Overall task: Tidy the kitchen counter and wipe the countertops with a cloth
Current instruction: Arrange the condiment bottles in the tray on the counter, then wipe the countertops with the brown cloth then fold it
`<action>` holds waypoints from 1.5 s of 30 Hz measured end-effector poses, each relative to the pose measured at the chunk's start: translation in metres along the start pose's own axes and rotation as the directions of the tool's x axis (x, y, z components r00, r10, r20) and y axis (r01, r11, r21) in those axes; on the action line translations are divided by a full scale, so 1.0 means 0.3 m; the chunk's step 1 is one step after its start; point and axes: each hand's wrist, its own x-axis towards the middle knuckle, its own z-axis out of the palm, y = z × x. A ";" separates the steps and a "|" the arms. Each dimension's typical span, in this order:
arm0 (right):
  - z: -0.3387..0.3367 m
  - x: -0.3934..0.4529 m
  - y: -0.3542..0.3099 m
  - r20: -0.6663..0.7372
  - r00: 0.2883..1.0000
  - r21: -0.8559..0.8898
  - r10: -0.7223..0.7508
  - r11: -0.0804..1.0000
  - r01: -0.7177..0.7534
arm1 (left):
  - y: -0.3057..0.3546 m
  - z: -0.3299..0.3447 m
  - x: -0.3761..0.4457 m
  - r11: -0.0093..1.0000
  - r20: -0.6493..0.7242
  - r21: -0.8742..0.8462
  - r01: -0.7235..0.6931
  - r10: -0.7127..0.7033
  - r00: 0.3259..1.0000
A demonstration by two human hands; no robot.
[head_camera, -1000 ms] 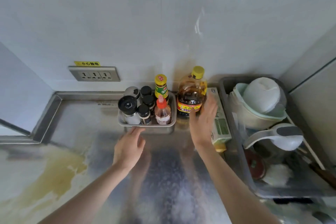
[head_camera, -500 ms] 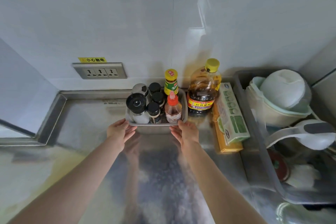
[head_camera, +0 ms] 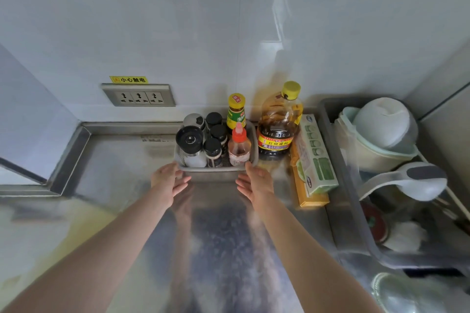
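A grey condiment tray [head_camera: 213, 172] stands on the steel counter [head_camera: 122, 160] near the back wall. It holds several small bottles and shakers, among them a red-capped sauce bottle [head_camera: 239, 146] and a black-lidded grinder [head_camera: 190, 143]. My left hand [head_camera: 167, 180] is at the tray's front left corner and my right hand [head_camera: 255, 180] at its front right corner, both with straight, relaxed fingers. Whether they touch the tray is unclear. No cloth is in view.
A big yellow-capped oil bottle [head_camera: 278, 124] stands right of the tray, beside a green-and-white box [head_camera: 316, 157] lying on a yellow box [head_camera: 309, 198]. A grey tub [head_camera: 356, 223] with bowls and a ladle fills the right. A yellowish stain [head_camera: 38, 236] marks the counter's left. A wall socket [head_camera: 138, 95] sits behind.
My right hand left the oil bottle and came down to the tray's front right corner. My left hand moved to the front left corner. Both now lie slightly further apart from the tray.
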 end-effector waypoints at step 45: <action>-1.286 -1.056 0.805 -0.462 0.662 -0.839 -0.591 0.534 -0.109 | -1.080 0.308 -1.004 -0.237 0.962 -0.081 -0.968 -0.274 -0.013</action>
